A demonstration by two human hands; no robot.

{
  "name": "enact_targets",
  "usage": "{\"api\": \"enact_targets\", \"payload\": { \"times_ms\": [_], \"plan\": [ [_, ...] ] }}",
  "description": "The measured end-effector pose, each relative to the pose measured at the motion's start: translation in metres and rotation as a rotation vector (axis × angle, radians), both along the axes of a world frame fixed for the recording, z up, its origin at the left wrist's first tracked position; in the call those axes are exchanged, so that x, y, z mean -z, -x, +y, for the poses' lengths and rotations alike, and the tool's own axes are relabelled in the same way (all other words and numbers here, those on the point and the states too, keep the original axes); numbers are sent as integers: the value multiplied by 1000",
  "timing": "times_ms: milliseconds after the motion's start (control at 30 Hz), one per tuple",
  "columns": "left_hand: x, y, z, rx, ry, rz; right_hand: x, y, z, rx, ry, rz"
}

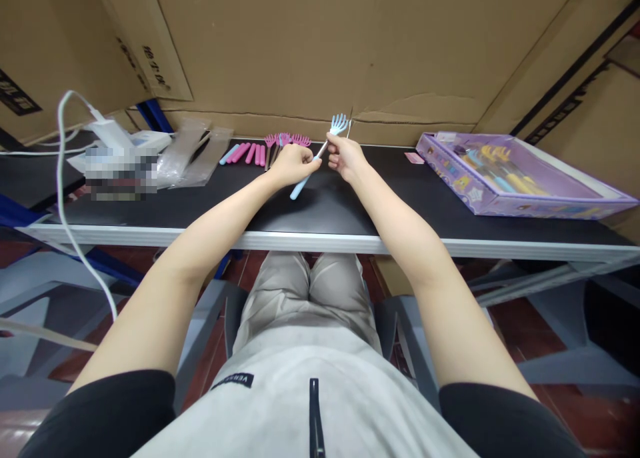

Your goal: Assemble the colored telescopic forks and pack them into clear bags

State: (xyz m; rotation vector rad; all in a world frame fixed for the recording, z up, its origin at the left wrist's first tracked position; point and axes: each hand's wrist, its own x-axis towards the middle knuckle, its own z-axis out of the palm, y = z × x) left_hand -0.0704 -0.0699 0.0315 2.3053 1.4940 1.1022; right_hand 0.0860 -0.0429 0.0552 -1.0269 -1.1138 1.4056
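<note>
Both hands hold one light-blue back scratcher (338, 125) over the black table (200, 208). My left hand (291, 164) is closed round its metal shaft just above the blue handle, which sticks out below the fist. My right hand (344, 157) pinches the shaft nearer the claw-shaped head, which points up toward the cardboard wall. Just behind my left hand lie several pink scratcher heads (290, 139) and pink and blue handles (245, 153).
A purple display box (505, 175) with several coloured scratchers lies at the table's right. Clear plastic bags (193, 153) and a white device with a cable (113, 141) sit at the left. Cardboard sheets (320, 45) wall the back. Grey plastic chairs stand below.
</note>
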Motion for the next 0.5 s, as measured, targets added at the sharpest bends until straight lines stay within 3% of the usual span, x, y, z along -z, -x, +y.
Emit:
{"api": "enact_targets", "payload": {
  "times_ms": [300,500],
  "plan": [
    [-12,6,-7,44,93,-14,-1,-3,-1,-7,14,14],
    [-27,4,-4,36,29,87,-6,-7,-5,-11,2,75]
  ]
}}
